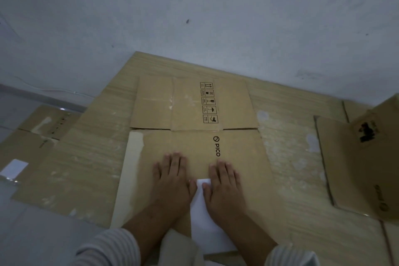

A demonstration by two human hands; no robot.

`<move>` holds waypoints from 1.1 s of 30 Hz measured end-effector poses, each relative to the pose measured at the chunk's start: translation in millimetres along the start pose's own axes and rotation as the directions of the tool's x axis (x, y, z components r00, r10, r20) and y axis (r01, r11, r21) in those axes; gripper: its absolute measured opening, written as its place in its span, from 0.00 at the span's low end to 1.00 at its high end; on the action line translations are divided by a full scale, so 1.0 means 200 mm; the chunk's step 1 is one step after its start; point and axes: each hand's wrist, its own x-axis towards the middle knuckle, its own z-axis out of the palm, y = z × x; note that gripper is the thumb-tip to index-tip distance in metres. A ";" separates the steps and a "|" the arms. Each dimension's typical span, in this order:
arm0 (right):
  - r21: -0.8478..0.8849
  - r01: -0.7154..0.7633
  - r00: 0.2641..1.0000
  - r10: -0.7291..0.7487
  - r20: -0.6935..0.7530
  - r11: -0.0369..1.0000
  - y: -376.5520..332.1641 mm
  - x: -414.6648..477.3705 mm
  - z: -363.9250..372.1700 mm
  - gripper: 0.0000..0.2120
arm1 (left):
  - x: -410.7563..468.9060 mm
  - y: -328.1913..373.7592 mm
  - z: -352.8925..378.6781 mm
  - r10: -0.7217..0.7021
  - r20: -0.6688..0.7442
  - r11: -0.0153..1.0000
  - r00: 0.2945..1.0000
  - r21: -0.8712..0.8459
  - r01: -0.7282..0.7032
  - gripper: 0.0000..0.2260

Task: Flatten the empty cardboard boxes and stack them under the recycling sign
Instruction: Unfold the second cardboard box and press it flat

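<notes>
A pale, scuffed wall point(194, 6) meets a wood-grain surface point(291, 157) on which the work lies. Centre: one flattened cardboard box point(190, 142), printed "PICO", its long axis running straight away from the person toward the wall. The far panels carry a column of handling symbols.

The left hand point(172, 179) and right hand point(224, 183) rest side by side on the near half of the box, palms down. The fingers point(174, 160) are straight and spread, pressing and grasping nothing. A white label point(201, 207) shows between the two hands. Striped sleeves point(108, 248) sit at the lower edge.

Key relation: the unpressed part of the box lies directly ahead of the fingertips — toward the wall — and neither hand is clearly nearer to it.

Right: another cardboard box point(356, 157), one panel raised, so probably not yet flat. Left, on a lower grey floor: more cardboard point(43, 127), lying flat. No recycling sign is in view — the stacking place cannot be told.
</notes>
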 end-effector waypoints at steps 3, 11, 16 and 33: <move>-0.025 0.002 0.998 0.000 0.058 1.000 0.01 0.01 -0.02 0.33 | 0.00 -0.01 -0.01 0.004 0.001 1.000 1.000 -0.009 -0.004 0.30; 0.118 -0.195 0.981 0.196 -0.001 0.974 0.30 -0.06 -0.14 0.27 | -0.14 -0.24 -0.03 -0.271 -0.108 0.959 0.956 -0.115 0.259 0.33; 0.122 -0.431 0.900 0.435 -0.005 0.894 0.46 -0.14 -0.18 0.30 | -0.16 -0.34 -0.08 -0.648 -0.051 0.717 0.760 -0.378 0.586 0.38; 0.499 -0.490 0.859 0.494 0.134 0.715 0.53 0.03 -0.37 0.32 | -0.06 -0.41 -0.24 -0.656 0.132 0.526 0.743 -0.626 0.575 0.25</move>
